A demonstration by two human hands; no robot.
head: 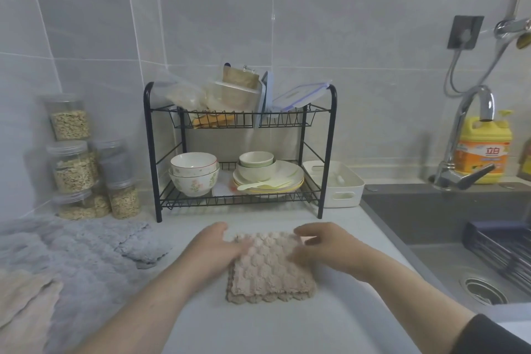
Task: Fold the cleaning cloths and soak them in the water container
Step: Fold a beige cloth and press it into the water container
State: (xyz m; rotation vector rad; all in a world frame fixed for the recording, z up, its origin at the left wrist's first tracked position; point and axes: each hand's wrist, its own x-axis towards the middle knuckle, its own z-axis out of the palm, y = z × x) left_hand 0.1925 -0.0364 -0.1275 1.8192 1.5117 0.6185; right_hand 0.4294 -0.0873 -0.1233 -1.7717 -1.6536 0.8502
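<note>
A beige fluffy cleaning cloth [268, 273] lies folded into a small square on the white counter in front of me. My left hand [218, 250] rests flat on its upper left part, fingers stretched toward the middle. My right hand [321, 247] lies on its upper right edge, fingers bent over the far corner. Grey cleaning cloths [86, 250] lie spread at the left, with another beige cloth [26, 304] at the lower left corner. A white plastic container [344, 190] stands beside the rack; whether it holds water I cannot tell.
A black two-tier dish rack [241, 152] with bowls and plates stands behind the cloth. Jars of grain [74, 158] are stacked at the left wall. At the right lie the dark sink [448, 238], its tap [471, 138] and a yellow detergent bottle [485, 149].
</note>
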